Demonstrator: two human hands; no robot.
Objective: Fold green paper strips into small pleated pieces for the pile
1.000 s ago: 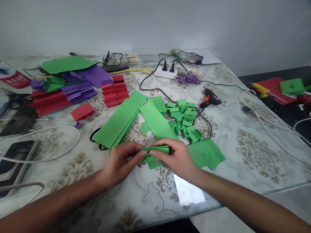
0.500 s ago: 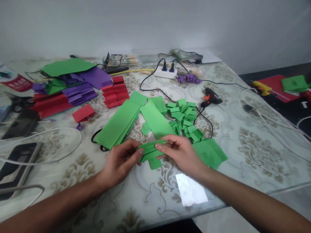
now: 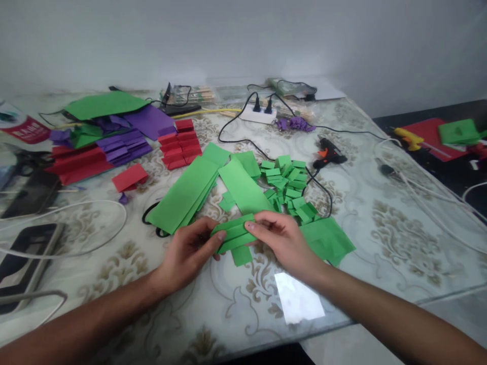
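Note:
Between my two hands is a folded green paper strip (image 3: 236, 233) with creases along its length. My left hand (image 3: 195, 247) pinches its left end, thumb on top. My right hand (image 3: 279, 235) grips the right end, its thumb pressing on the near layers. A small green paper piece (image 3: 242, 256) shows just below the strip; whether it touches the strip I cannot tell. Beyond my hands lie long green paper strips (image 3: 186, 195) in a stack and another green strip (image 3: 245, 187). A heap of small folded green pieces (image 3: 285, 180) sits past my right hand.
A black glue gun (image 3: 329, 153) with its cord lies at the right. Behind stands a white power strip (image 3: 258, 113). Folded red paper (image 3: 180, 147) and purple paper (image 3: 125, 144) are at the left, near scissors (image 3: 28, 158), phones and a white cable (image 3: 124, 223).
The folded strip has tilted so that more of its upper face shows, and it has opened a little wider. Both hands keep their grip, nearly in the same place.

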